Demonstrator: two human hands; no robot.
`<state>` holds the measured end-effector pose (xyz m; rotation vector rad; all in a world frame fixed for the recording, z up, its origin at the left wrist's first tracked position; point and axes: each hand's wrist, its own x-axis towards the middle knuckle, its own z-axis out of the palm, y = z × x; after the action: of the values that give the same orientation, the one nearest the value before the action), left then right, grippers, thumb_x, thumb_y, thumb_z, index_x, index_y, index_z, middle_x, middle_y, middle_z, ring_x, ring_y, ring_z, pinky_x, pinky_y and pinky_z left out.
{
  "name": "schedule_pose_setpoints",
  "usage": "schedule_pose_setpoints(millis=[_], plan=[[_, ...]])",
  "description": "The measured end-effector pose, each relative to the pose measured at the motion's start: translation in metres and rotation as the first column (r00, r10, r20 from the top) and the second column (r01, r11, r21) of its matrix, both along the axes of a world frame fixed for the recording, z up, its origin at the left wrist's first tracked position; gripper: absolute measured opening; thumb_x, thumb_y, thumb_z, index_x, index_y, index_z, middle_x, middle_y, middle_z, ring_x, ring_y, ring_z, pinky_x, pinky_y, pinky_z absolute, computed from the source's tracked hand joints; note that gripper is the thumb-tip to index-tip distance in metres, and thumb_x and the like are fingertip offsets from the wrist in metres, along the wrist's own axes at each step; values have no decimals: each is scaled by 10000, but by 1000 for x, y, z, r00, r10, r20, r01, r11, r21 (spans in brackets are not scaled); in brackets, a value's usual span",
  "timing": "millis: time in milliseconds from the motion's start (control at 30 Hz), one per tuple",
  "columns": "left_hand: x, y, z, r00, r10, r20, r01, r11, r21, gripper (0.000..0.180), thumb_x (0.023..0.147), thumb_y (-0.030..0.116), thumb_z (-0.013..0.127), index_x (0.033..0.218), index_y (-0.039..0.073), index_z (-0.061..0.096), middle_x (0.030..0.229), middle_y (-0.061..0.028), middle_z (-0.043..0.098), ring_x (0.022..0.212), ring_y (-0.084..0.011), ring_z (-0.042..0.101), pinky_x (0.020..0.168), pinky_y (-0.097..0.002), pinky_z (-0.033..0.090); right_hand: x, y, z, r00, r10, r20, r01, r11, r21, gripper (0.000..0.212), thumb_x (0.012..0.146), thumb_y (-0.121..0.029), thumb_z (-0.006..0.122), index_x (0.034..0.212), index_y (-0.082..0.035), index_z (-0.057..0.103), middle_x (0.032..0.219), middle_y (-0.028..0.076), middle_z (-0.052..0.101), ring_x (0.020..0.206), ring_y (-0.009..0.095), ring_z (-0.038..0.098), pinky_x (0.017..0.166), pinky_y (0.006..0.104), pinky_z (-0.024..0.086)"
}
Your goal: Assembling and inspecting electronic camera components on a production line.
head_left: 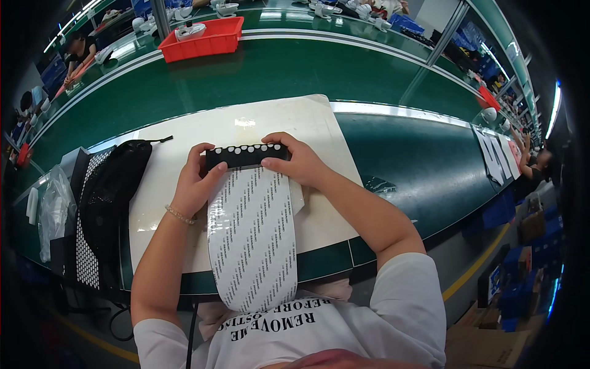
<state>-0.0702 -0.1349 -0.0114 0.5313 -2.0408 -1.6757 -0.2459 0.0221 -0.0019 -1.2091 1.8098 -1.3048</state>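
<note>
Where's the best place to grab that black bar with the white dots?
Probably grip the black bar at its two short ends, one hand from each side. It is long and narrow and runs left to right, so this should balance it; the left hand and right hand hold it there.

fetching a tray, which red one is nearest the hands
The large red tray, upper left of centre; the other red trays lie farther away, at the sides.

From here, some fingers of left hand (193,184) and right hand (301,161) hidden behind black dotted strip (249,159); strip also covers top of white printed sheet (253,240). Far white parts (227,9) too small to identify. Blue bins (515,301), right: blurred.
</note>
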Motion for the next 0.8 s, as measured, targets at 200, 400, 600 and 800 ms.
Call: schedule_pose_setpoints(millis=[200, 400, 600, 800], plan=[[0, -1, -1, 1000, 6, -6, -6, 1000, -7, 411, 818, 139, 596, 1158, 66, 377, 917, -74, 557, 819, -110, 523, 723, -242, 437, -1, -1, -2, 1000, 7, -16, -7, 1000, -23, 471, 739, -267, 651, 1138, -77, 489, 1081, 138, 552, 1004, 230, 517, 866, 302, 393], [1, 0, 0, 1000, 7, -12, -7, 1000, -7, 408, 818, 140, 597, 1155, 64, 380, 916, -76, 556, 824, -110, 523, 728, -241, 437, 1, -2, 0, 1000, 5, -14, -5, 1000, -17, 459, 743, -243, 662, 1136, -77, 492, 1045, 105, 553, 964, 188, 519, 845, 284, 408], [-1, 3, 0, 1000, 2, -24, -2, 1000, 7, 401, 818, 135, 596, 1152, 68, 385, 897, -64, 546, 806, -104, 509, 703, -231, 430, -1, 3, -1, 996, -21, -82, 17, 999, -47, 447, 740, -248, 659, 1115, -62, 504, 1065, 114, 547, 989, 204, 512, 862, 297, 398], [-1, -2, -4, 996, -30, -80, 32, 999, 16, 400, 812, 121, 595, 1152, 72, 390, 862, -50, 515, 764, -93, 485, 655, -216, 413, 14, 8, 51, 860, -160, -484, -134, 845, -518, 293, 784, -177, 610, 1036, -46, 538, 1023, 111, 557, 938, 240, 531, 834, 312, 413]])
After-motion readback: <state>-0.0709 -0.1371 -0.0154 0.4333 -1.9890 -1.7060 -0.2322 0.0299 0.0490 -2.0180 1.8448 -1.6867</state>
